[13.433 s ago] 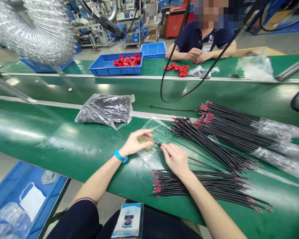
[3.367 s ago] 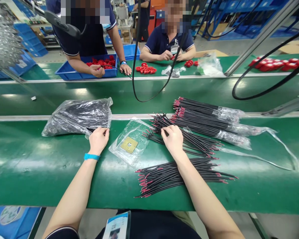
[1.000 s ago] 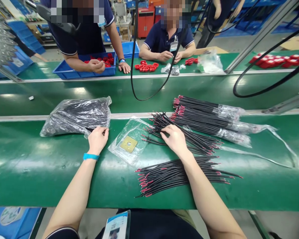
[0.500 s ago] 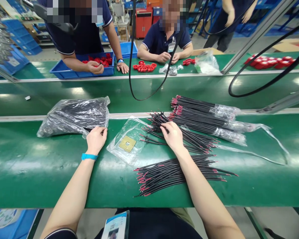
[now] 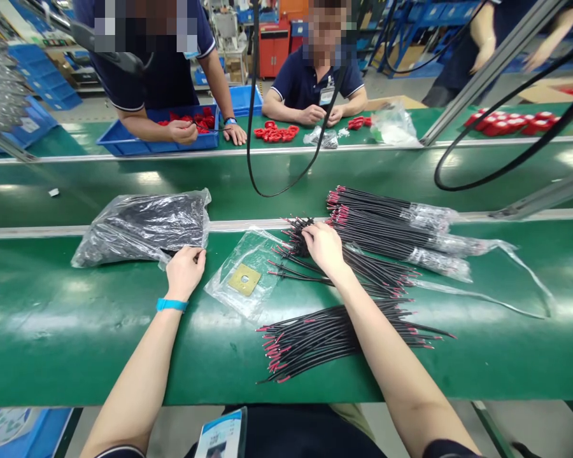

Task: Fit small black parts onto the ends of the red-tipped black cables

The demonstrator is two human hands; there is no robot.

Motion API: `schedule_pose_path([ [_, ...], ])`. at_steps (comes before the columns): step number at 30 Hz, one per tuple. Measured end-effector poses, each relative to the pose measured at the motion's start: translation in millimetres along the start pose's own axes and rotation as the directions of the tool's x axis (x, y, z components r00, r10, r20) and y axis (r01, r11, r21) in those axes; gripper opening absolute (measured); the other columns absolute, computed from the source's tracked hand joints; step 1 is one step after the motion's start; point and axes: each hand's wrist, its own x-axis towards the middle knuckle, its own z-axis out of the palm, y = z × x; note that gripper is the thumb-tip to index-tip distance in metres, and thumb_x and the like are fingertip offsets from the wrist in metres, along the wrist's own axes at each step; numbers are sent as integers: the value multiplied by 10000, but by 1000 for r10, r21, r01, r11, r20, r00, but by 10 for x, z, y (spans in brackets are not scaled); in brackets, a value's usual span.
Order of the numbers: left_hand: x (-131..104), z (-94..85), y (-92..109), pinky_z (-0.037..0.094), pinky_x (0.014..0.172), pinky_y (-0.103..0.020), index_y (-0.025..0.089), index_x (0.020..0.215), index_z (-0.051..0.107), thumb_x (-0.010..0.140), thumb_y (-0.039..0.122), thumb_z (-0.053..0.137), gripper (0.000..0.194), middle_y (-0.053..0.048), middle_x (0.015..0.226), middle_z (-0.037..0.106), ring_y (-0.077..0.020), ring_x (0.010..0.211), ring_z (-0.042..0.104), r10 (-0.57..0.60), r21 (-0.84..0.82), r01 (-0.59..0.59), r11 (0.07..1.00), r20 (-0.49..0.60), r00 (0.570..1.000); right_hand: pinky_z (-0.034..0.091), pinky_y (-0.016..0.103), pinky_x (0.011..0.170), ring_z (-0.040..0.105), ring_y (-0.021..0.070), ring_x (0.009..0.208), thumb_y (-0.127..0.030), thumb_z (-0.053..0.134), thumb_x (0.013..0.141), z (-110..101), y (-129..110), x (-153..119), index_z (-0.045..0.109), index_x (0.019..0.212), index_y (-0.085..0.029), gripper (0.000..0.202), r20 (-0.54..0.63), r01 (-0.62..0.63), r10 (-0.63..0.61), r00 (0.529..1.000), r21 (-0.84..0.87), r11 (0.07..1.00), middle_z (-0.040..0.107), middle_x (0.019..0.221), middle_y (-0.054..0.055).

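Note:
My left hand [image 5: 186, 270] is closed at the right end of a clear plastic bag [image 5: 143, 222] full of black pieces; whatever its fingertips pinch is hidden. My right hand [image 5: 323, 247] pinches at the left end of a bunch of black cables [image 5: 375, 270] with red-tipped wires. Small black fittings cluster around these cable ends [image 5: 300, 238], just under the fingers. Nearer to me, below my right forearm, lies a second spread of black cables [image 5: 310, 340]. Between my hands is a flat clear bag [image 5: 219, 280] with a yellowish square plate [image 5: 244, 280] that has a hole.
Wrapped cable bundles [image 5: 386, 222] lie at the right, with a loose plastic strip [image 5: 487, 299] trailing off. A black cord [image 5: 281, 193] hangs in a loop ahead. Across the bench, co-workers handle red parts beside a blue bin [image 5: 157, 146]. A metal post [image 5: 487, 70] slants at the right.
My right hand has shifted slightly left over the fittings on the cable ends. My left hand stays by the bag. A standing person in the background has moved right.

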Motion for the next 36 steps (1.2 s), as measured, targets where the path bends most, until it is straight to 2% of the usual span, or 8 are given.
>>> schedule_pose_path([
  [7,8,8,-7,411,679,-296,188,892,726,936,361,476,307,-67,847,699,-206,769,631,3,17,-3,1000,5,1000,415,293,679,590,180,763,-275,621,888,29,23,152,736,910,-191,144,81,-95,89,993,68,993,639,863,73],
  [11,7,15,-17,413,680,-293,186,900,728,938,356,477,306,-65,843,699,-203,766,632,5,16,-5,1000,-1,1000,440,274,706,575,160,765,-225,611,848,-44,52,142,679,849,-182,81,58,-78,66,996,236,969,610,850,47],
  [13,7,20,-21,415,683,-293,188,903,729,939,359,477,306,-63,844,698,-202,767,632,10,20,-10,1000,-3,1000,464,270,740,574,149,766,-227,570,867,-79,49,76,646,890,-173,96,-12,-66,76,997,372,926,616,871,46],
  [18,10,30,-23,415,678,-291,190,898,729,939,371,470,318,-70,843,697,-208,771,633,3,21,-3,1000,1,1000,514,271,753,614,150,795,-356,525,926,-97,-48,-199,626,994,-165,226,-120,-92,229,966,668,738,666,899,61],
  [20,9,30,-23,416,677,-290,188,898,729,937,374,470,321,-71,845,697,-207,769,633,-1,15,1,1000,1,1000,512,264,712,614,149,782,-391,525,935,-83,-106,-295,651,990,-167,262,-140,-79,228,963,666,742,661,898,66],
  [26,-3,19,-14,416,677,-290,191,883,722,934,370,473,311,-67,841,696,-204,769,632,1,-5,-1,1000,-2,1000,400,254,578,461,113,571,-422,462,977,-80,-199,-424,708,915,-175,354,-177,22,70,982,471,882,521,651,19],
  [31,0,21,-15,416,680,-290,190,882,717,934,368,476,305,-66,844,696,-203,769,629,-1,-11,1,1000,-2,1000,362,251,558,420,107,547,-406,458,979,-69,-192,-462,712,891,-172,356,-184,87,-1,983,455,886,471,608,6],
  [36,5,28,-28,419,691,-291,192,889,716,935,362,477,297,-65,849,697,-203,780,629,7,-9,-7,1000,2,1000,349,252,542,417,102,532,-384,484,966,-62,-198,-476,719,914,-167,324,-196,114,-21,980,478,871,496,606,4],
])
